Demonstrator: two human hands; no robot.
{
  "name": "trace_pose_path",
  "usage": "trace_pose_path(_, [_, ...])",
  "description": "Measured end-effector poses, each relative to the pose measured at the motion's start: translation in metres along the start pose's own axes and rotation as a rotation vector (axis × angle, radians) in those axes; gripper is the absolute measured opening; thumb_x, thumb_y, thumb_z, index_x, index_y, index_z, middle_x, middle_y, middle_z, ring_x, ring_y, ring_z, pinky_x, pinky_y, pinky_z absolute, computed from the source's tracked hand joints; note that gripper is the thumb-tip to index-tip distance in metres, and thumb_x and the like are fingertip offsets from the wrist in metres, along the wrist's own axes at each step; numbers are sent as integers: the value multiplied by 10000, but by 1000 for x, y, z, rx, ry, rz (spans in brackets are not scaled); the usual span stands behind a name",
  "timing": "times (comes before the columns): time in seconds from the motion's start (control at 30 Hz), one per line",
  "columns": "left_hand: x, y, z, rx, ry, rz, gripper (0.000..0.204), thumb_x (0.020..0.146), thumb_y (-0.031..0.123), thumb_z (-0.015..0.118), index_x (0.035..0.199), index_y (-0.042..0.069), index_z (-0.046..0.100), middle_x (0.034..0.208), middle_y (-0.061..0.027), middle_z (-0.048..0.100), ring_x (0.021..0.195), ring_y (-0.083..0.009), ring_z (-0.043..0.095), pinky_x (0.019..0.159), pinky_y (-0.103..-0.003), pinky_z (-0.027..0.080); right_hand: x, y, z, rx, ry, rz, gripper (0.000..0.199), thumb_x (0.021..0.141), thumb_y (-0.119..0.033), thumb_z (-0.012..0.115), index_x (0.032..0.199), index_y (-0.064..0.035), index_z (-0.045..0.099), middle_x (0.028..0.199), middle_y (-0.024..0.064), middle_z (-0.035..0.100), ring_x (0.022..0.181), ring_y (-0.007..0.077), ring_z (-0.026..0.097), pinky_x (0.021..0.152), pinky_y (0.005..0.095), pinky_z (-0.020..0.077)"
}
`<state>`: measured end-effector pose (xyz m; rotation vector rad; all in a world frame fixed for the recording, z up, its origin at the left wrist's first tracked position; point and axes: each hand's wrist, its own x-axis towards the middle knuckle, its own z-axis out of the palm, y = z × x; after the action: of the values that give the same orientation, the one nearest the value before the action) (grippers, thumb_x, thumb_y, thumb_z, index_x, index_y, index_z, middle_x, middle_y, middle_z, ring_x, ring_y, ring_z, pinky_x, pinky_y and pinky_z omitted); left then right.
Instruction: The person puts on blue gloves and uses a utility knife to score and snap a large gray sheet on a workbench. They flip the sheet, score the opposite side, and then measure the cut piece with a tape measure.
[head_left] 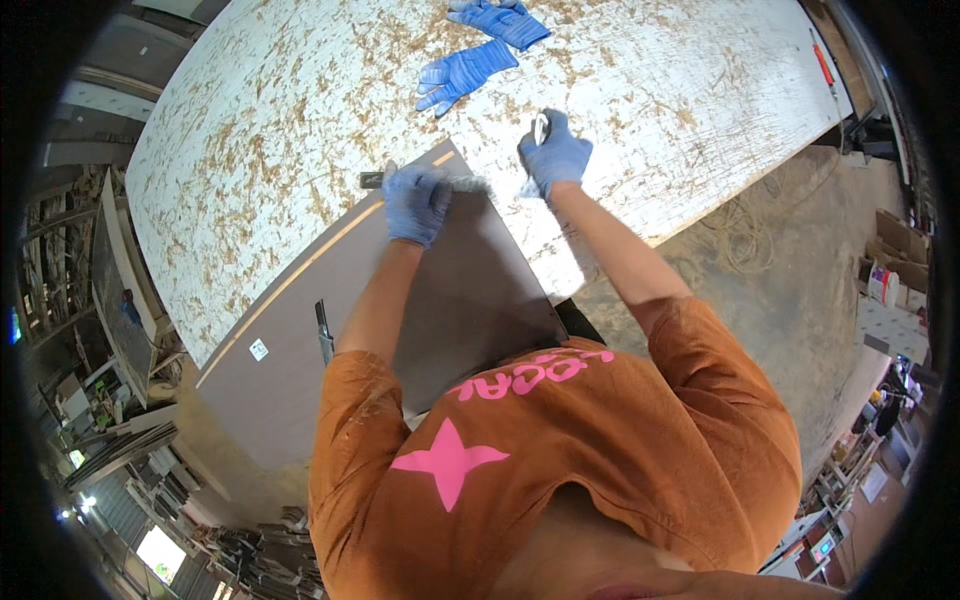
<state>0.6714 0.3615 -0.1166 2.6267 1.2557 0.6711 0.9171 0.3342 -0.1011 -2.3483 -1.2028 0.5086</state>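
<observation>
My left hand [417, 203], in a blue glove, is closed around a dark, narrow bar [371, 181] near the far corner of a grey-brown panel [450, 270]. The bar's right end looks pale and blurred. To the right, above the white tabletop, my right hand [558, 155] wears a similar glove. Its fingers curl round a small thing with a white, ring-like top [541, 129]; its kind does not show. A thin light-wood strip [300, 268] runs along the panel's left edge. Beside my left forearm, a slim black tool [324, 332] lies on the panel, near a small white label [258, 349].
The scuffed white worktable [260, 130] carries two spare blue gloves [466, 75] at the far side. A red-handled tool [822, 64] lies near its right corner. Coiled cord [745, 235] is on the floor at the right; cardboard boxes [900, 240] stand beyond. Stacked boards [125, 455] are at the left.
</observation>
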Motion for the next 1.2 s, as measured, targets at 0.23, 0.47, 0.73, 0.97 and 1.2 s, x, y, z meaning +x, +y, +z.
trace_pose_path(0.23, [-10,-4,-1,-37,-39,-43,146,864,283,593,868,149,648,877,-85,602,895,-322,563,1004,-501,355,-26,-16,3,-14,-84,19,511,791,-374,633,1239,-150,535,944,99,705,844,273,644,905,375,353])
trace_pose_path(0.47, [-25,20,-4,-29,1,23,190,791,261,644,937,140,656,927,-68,596,959,-307,555,1043,-547,318,-18,28,-26,-89,-75,-9,503,804,-395,609,1238,-153,536,896,115,693,835,285,646,910,390,351])
trace_pose_path(0.73, [-45,19,-5,-33,-66,-8,168,795,286,650,895,152,666,912,-42,598,929,-280,559,1058,-528,317,-61,13,3,-46,-120,13,522,811,-445,609,1255,-178,545,987,101,704,848,290,641,905,393,372])
trace_pose_path(0.97, [-54,60,-12,-70,-73,137,177,788,242,672,950,170,672,931,-46,612,957,-269,572,1058,-551,316,-63,73,-29,-45,51,-31,496,790,-398,614,1221,-167,532,854,91,700,795,275,660,893,406,363])
trace_pose_path(1.2, [-62,42,7,-137,-19,120,148,814,247,664,935,163,669,857,-55,621,859,-286,586,1039,-529,350,-111,46,-18,-1,74,162,558,785,-394,612,1265,-128,513,929,108,694,873,273,653,915,382,363])
